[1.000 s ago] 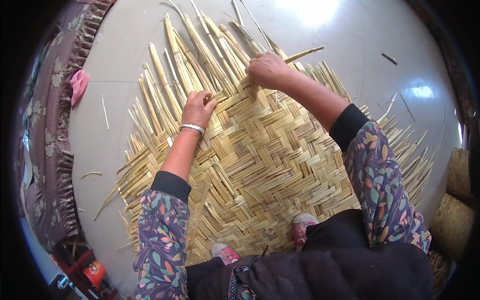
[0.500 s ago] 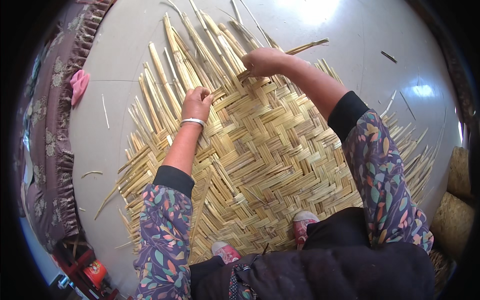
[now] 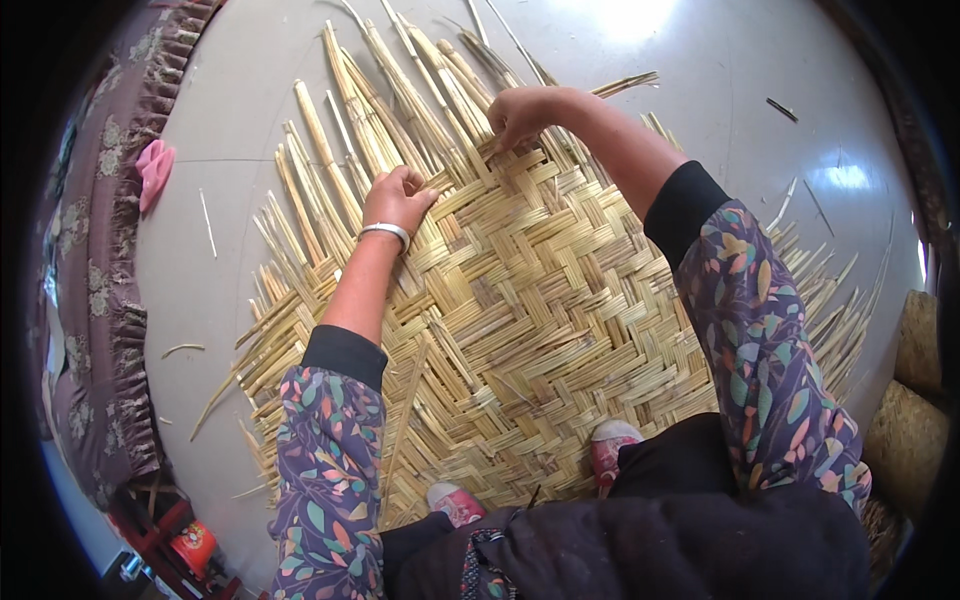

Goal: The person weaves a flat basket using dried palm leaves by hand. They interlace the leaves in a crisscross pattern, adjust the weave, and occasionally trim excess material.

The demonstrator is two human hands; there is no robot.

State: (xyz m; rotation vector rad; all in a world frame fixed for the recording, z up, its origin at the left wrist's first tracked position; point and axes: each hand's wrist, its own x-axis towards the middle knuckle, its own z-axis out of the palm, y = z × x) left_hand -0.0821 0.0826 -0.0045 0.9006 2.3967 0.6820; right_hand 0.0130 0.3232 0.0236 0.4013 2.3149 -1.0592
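Observation:
A large woven mat (image 3: 540, 320) of pale split reed strips lies on the grey floor under me. My left hand (image 3: 398, 197), with a silver bangle at the wrist, presses down on the loose strips at the mat's far left edge, fingers curled on them. Farther out, my right hand (image 3: 522, 115) is closed around a loose reed strip (image 3: 625, 83) that juts out to the right at the mat's far edge. Unwoven strip ends (image 3: 400, 90) fan out beyond both hands.
A dark patterned fabric with a ruffled edge (image 3: 100, 250) runs along the left, with a pink item (image 3: 153, 170) on it. Loose reed scraps (image 3: 206, 222) lie on the floor. My pink shoes (image 3: 612, 445) rest on the mat. Tan bundles (image 3: 915, 400) sit at right.
My right hand has slid left along the mat's far edge, drawing the loose strip with it. My left hand has stayed on the same strips.

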